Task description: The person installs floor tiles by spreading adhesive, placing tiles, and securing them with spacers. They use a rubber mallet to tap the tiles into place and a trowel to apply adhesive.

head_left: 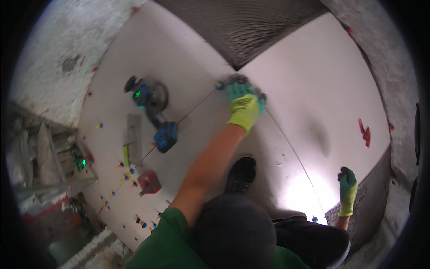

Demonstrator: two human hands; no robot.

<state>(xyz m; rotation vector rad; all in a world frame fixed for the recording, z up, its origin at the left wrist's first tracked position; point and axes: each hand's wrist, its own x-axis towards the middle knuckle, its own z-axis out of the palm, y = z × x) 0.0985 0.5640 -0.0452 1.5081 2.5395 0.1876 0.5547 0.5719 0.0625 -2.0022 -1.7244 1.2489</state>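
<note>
White, large-format floor tiles cover most of the floor, and where four of them would meet, a wedge of grey, comb-ridged tile adhesive lies bare. Landmark for everything else: the blue-and-black cordless power tool with a round head, lying on the tiles with a green light glowing on its body.

Right of that tool, at the tip of the adhesive wedge, the person's left hand (in a green-and-yellow work glove) presses down on the tile corner, fingers curled over something dark that I cannot make out. Just beside its fingertips sits a small blue tile-levelling clip. Thin dark joints run from the hand towards the tool, passing close under its battery end, and away to the lower right.

Far to the right of the tool and lower, the right hand, gloved alike, rests at the edge of a tile near another strip of adhesive; whether it grips anything I cannot tell.

Below the tool lie a grey metal notched trowel, a red box-shaped object and a scatter of small blue, yellow and orange spacers. A black shoe stands below and right of the tool.
</note>
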